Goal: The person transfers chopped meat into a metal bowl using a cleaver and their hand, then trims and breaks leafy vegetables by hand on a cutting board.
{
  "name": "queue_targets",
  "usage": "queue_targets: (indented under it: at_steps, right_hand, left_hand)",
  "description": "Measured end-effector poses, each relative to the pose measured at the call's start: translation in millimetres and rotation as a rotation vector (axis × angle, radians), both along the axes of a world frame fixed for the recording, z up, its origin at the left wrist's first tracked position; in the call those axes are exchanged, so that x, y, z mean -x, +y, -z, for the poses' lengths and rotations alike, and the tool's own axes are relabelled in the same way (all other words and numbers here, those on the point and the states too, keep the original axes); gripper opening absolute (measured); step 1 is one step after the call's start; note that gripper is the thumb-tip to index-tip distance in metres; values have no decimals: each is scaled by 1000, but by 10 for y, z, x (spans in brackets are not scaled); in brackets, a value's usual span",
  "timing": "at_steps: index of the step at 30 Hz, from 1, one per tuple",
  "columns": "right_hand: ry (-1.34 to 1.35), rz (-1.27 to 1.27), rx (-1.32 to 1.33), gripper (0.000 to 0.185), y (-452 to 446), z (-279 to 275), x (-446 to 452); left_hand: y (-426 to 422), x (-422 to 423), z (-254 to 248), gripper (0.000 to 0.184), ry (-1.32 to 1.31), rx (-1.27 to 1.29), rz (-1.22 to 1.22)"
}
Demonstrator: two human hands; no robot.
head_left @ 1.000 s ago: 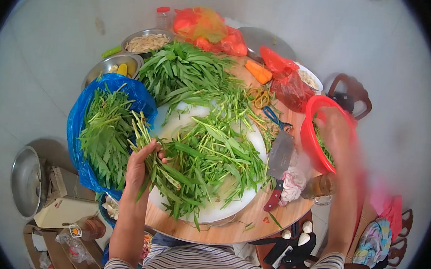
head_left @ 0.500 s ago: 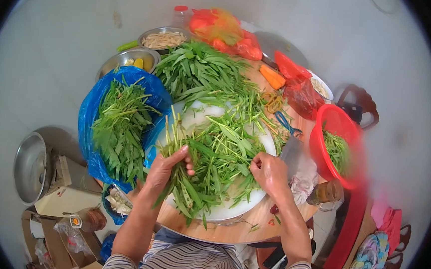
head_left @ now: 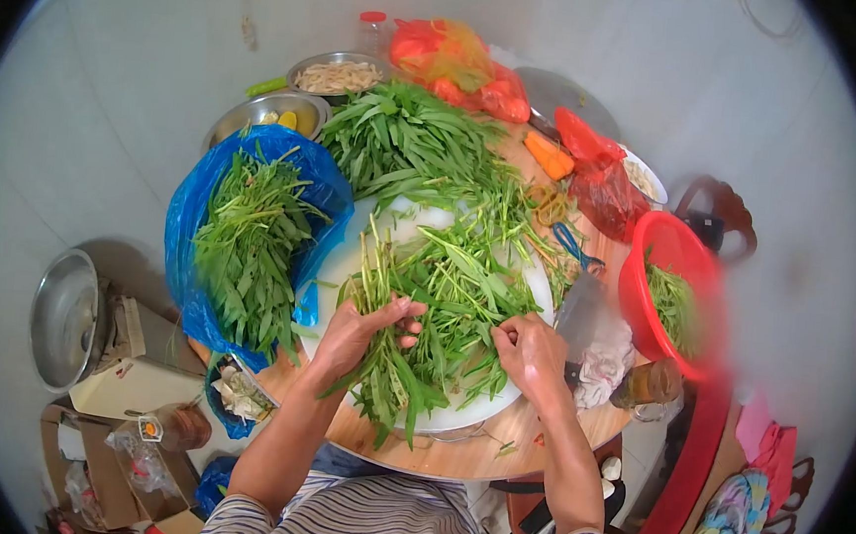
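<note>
My left hand (head_left: 369, 332) is wrapped round a bunch of leafy green stems (head_left: 378, 278), whose cut ends point up and whose leaves hang toward the table's front edge. At the right side of a loose pile of greens (head_left: 463, 269), my right hand (head_left: 526, 348) is closed in a pinch, and what its fingertips hold is too small to make out. The pile lies on a round white board (head_left: 477, 414). A cleaver (head_left: 578, 312), partly hidden, lies just right of my right hand beside a crumpled cloth (head_left: 604, 369).
Left stands a blue bag (head_left: 186, 250) of greens; right, a red basin (head_left: 635, 282) with greens. More greens (head_left: 402, 141), steel bowls (head_left: 300, 109), red bags (head_left: 607, 190), a carrot (head_left: 549, 156) and blue-handled scissors (head_left: 574, 242) sit behind. A glass jar (head_left: 650, 384) stands at the right edge.
My right hand has come back from the red basin to the pile, its fingers now pinched. My left hand still holds its bunch, now farther right. The view has shifted slightly.
</note>
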State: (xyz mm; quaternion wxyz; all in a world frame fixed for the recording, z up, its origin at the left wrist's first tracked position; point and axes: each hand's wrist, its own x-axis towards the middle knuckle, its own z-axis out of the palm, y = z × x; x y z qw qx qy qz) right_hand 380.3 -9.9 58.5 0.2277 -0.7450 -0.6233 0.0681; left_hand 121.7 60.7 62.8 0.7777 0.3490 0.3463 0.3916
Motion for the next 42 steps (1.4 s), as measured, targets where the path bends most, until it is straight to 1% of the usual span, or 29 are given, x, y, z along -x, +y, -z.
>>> queue_targets:
  at_steps: [5, 7, 8, 9, 11, 12, 13, 15, 17, 19, 21, 23, 26, 28, 29, 31, 32, 33, 35, 36, 37, 38, 39, 41, 42]
  right_hand:
    - [42, -16, 37, 15, 54, 47, 5]
    - [389, 48, 12, 18, 23, -85, 28]
    - [528, 52, 86, 17, -3, -191, 78]
    - [527, 49, 91, 17, -41, -245, 133]
    - [937, -132, 190, 16, -102, -316, 279]
    - [982, -131, 215, 17, -122, -342, 381]
    - [982, -136, 221, 17, -120, -306, 420]
    - [945, -176, 281, 18, -114, -226, 473]
    - [906, -165, 317, 17, -113, -208, 505]
    - [932, -194, 207, 18, -112, -118, 553]
    - [902, -195, 225, 19, -109, -142, 615]
    - [872, -197, 245, 20, -88, -124, 667]
    - [863, -134, 186, 21, -29, -70, 742]
    - [1256, 1, 147, 19, 14, -116, 823]
    - [1255, 2, 148, 19, 38, -125, 823]
    - [1339, 103, 108, 17, 62, -132, 802]
    - [1363, 62, 108, 18, 63, -101, 759]
    - [1361, 64, 110, 18, 52, -103, 715]
    - [1180, 71, 260, 27, 18, -96, 651]
    - [1179, 75, 261, 27, 21, -12, 657]
    - [890, -15, 192, 33, 50, 133, 672]
    - [600, -101, 124, 40, 76, 144, 742]
    - [599, -100, 124, 40, 85, 126, 803]
    - [464, -66, 193, 48, 147, 38, 944]
    - [435, -21, 209, 48, 213, 62, 964]
  left_hand:
    - [-53, -50, -38, 22, 1, -42, -29]
    - [-69, -47, -73, 23, -18, -5, -35]
    - [-74, -57, -90, 25, -6, -22, -35]
    - [-80, -67, -99, 26, 6, -40, -34]
    - [-55, -93, -28, 29, -2, -49, -21]
    - [-49, -111, -6, 30, -12, -101, -4]
    - [-51, -128, 4, 31, -23, -151, 13]
    - [-47, -138, -35, 33, -40, -141, 7]
    - [-48, -121, -40, 35, -22, -179, -44]
    - [-57, -86, -32, 35, -36, -196, -47]
    - [-67, -57, -33, 36, -48, -215, -48]
    - [-97, -28, -44, 36, 51, -207, -79]
    - [-160, -3, -26, 40, -16, -201, -106]
    - [-164, 35, 93, 41, -43, -209, -109]
    - [-160, 64, 118, 42, -69, -220, -111]
    - [-160, 157, 132, 40, -87, -204, -142]
    - [-160, 212, 115, 38, -104, -191, -176]
    - [-153, 266, 87, 38, -106, -188, -176]
    - [-116, 386, 28, 34, -286, -44, -295]
    - [-36, 461, 154, 31, -367, -43, -287]
    - [-25, 475, 191, 31, -368, -41, -285]
    - [-18, 483, 205, 29, -363, -17, -280]
    - [-15, 490, 210, 27, -358, 8, -276]
    - [-66, 446, 173, 28, -346, 18, -264]
    - [-98, 427, 118, 29, -303, 38, -221]
